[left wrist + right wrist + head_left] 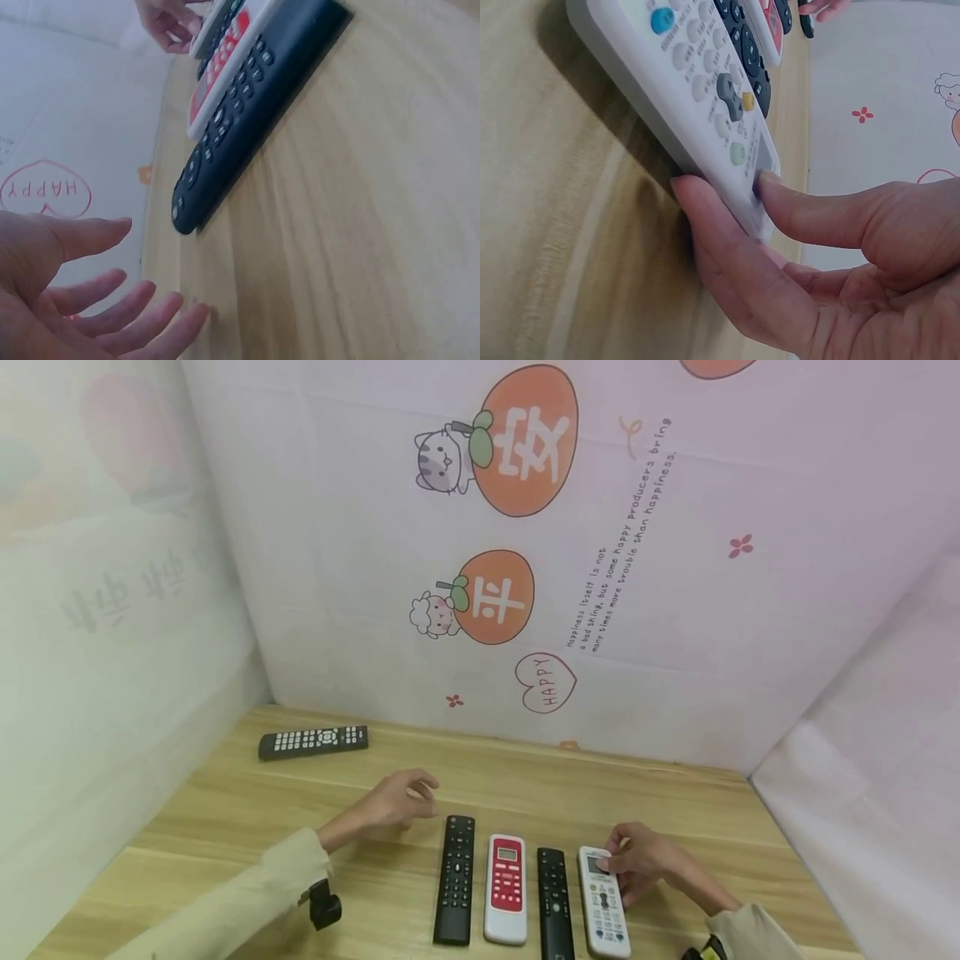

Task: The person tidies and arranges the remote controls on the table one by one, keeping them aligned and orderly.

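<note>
My right hand (641, 860) pinches the upper end of a white remote control (604, 906), thumb on its small screen and fingers along the side and underneath. In the right wrist view the white remote (705, 97) lies close over the wood. My left hand (397, 797) holds nothing; its fingers are loosely bent above the table, left of a long black remote (454, 881). The left wrist view shows that hand (90, 292) with thumb and fingers spread apart. Between the hands, a red-and-white remote (506, 889) and a second black remote (555, 902) lie in the row.
Another black remote (313, 742) with white buttons lies at the table's back left. The wooden table (360, 893) ends at a printed white cloth (360, 568) behind; more white cloth hangs at the left and right sides.
</note>
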### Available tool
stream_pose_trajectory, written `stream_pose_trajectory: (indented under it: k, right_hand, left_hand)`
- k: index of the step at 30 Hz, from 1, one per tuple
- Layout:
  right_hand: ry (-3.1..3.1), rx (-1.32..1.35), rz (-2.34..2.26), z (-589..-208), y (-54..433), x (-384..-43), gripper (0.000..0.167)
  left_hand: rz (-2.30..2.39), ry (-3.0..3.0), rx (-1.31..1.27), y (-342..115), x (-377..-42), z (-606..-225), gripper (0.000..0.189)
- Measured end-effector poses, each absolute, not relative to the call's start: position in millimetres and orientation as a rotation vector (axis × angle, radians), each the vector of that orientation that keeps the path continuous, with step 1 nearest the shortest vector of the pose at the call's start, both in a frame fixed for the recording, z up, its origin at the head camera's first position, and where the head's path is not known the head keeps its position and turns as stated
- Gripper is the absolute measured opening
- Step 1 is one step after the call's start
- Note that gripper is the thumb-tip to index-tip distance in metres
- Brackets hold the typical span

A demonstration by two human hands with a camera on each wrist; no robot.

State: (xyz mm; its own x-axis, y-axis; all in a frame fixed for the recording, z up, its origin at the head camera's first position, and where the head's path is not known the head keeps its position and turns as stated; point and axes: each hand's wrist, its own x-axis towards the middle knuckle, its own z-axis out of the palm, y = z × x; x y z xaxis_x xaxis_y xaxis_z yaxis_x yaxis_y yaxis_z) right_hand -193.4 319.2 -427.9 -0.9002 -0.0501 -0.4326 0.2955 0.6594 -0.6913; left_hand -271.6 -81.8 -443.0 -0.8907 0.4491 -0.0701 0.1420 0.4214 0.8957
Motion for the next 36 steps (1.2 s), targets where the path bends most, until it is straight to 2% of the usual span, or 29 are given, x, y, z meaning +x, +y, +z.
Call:
stream_pose_trajectory:
  k: [10, 21, 36]
  right_hand:
    - [2.45, 0.177, -1.088, -426, 320, -194, 0.016]
    - [2.496, 0.232, -1.134, -430, 318, -189, 0.019]
    - [2.47, 0.204, -1.151, -427, 319, -189, 0.018]
  left_hand:
    - [1.455, 2.545, 0.472, -108, -296, -449, 0.043]
    - [1.294, 2.813, 0.55, -166, -336, -439, 0.034]
    - [1.042, 2.853, 0.618, -213, -356, -434, 0.05]
